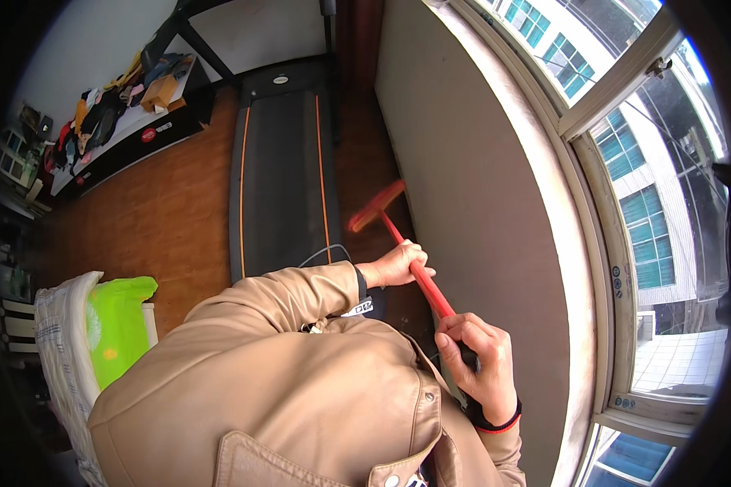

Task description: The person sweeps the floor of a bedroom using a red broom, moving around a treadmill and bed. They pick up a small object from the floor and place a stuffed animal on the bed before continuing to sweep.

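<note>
Both my hands grip the red handle of a broom (429, 286), whose short crosswise head, slightly blurred, points away from me above the dark strip of floor between the treadmill and the wall. My left hand (400, 263) closes around the middle of the handle. Nearer my body, my right hand (478, 359) holds the handle's upper end, its thumb and fingers wrapped over a dark grip. The broom's head lies close to the foot of the wall; whether it touches the floor cannot be told.
A black treadmill (283, 182) with orange side lines stands ahead on the reddish-brown floor (176, 189). On the right run a wall (475, 182) and a windowed frame (591, 243). A low unit (152, 137) at back left bears clothes. Bedding with a green cloth (122, 322) is at left.
</note>
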Demonstrator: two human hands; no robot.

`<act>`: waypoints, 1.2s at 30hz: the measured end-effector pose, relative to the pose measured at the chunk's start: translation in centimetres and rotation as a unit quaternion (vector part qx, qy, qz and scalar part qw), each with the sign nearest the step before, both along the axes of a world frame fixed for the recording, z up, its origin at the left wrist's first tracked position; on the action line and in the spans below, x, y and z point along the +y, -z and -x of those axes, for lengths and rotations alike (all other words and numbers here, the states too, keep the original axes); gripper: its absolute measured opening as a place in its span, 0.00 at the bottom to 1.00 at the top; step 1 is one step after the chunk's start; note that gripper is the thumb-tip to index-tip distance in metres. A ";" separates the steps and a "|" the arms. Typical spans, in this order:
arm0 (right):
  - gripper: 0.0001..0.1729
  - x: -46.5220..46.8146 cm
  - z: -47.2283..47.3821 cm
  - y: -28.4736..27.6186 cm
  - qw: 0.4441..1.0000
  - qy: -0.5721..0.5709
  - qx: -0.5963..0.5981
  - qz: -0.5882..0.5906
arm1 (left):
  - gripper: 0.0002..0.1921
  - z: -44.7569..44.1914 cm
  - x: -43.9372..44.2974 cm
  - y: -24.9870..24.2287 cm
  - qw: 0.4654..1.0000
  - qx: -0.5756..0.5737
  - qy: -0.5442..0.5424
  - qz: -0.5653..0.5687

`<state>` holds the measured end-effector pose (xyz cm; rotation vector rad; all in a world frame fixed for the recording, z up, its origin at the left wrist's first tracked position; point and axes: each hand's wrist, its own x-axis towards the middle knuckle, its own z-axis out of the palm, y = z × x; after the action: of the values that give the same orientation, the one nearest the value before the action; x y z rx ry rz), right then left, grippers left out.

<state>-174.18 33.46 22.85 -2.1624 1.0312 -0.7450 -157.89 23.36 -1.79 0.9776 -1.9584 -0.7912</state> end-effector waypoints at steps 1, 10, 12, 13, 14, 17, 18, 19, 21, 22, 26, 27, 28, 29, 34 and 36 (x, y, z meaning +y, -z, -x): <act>0.09 -0.9 0.0 0.3 1.000 0.001 -0.003 -0.004 | 0.20 -0.2 -1.2 0.1 1.000 -0.017 -0.015 -0.009; 0.08 -16.6 -2.2 6.8 0.997 0.008 -0.050 -0.054 | 0.18 -3.8 -17.2 5.9 0.995 -0.017 -0.093 0.033; 0.07 -21.9 -3.8 9.5 0.993 0.030 -0.088 -0.068 | 0.18 -5.5 -22.1 8.3 0.995 -0.019 -0.093 0.012; 0.07 -24.6 -4.7 10.9 0.992 0.043 -0.096 -0.074 | 0.18 -6.6 -24.7 9.6 0.996 -0.025 -0.088 0.013; 0.05 -27.2 -5.9 12.5 0.985 0.066 -0.115 -0.111 | 0.18 -7.7 -27.1 11.0 0.995 -0.029 -0.097 0.008; 0.05 -33.9 -8.9 16.3 0.978 0.073 -0.132 -0.146 | 0.17 -10.8 -33.2 14.9 0.991 -0.051 -0.118 -0.024; 0.05 -35.8 -9.8 17.7 0.976 0.073 -0.143 -0.146 | 0.16 -11.7 -35.2 16.4 0.990 -0.059 -0.127 -0.023; 0.05 -37.4 -10.6 19.2 0.974 0.076 -0.150 -0.150 | 0.16 -12.5 -36.8 17.9 0.988 -0.067 -0.135 -0.026; 0.06 -39.6 -11.7 22.0 0.959 0.100 -0.177 -0.199 | 0.15 -13.6 -39.2 20.9 0.988 -0.054 -0.138 -0.050; 0.07 -40.1 -12.2 23.5 0.949 0.118 -0.194 -0.221 | 0.15 -14.1 -40.0 22.4 0.987 -0.077 -0.128 -0.055; 0.06 -39.9 -11.6 26.8 0.946 0.124 -0.161 -0.254 | 0.16 -14.0 -39.8 26.8 0.981 -0.148 -0.059 -0.113; 0.06 -39.1 -11.0 26.7 0.956 0.116 -0.152 -0.224 | 0.17 -13.1 -38.8 27.1 0.977 -0.166 -0.050 -0.123; 0.05 -38.0 -10.1 26.1 0.955 0.125 -0.157 -0.219 | 0.17 -12.2 -37.5 27.2 0.973 -0.184 -0.043 -0.131; 0.06 -36.7 -9.2 25.1 0.953 0.158 -0.143 -0.215 | 0.17 -10.5 -35.8 26.9 0.986 -0.142 -0.039 -0.073; 0.09 -29.4 -4.2 17.3 0.919 0.276 -0.099 -0.263 | 0.19 -1.7 -27.2 22.4 0.979 -0.099 0.091 -0.153; 0.10 -26.3 -2.6 15.0 0.902 0.306 -0.074 -0.297 | 0.20 0.6 -23.9 20.3 0.953 -0.087 0.178 -0.231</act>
<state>-171.61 7.18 7.85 -1.2414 1.6287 -0.7206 -158.52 -0.56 -22.10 0.9930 -2.1847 -1.4607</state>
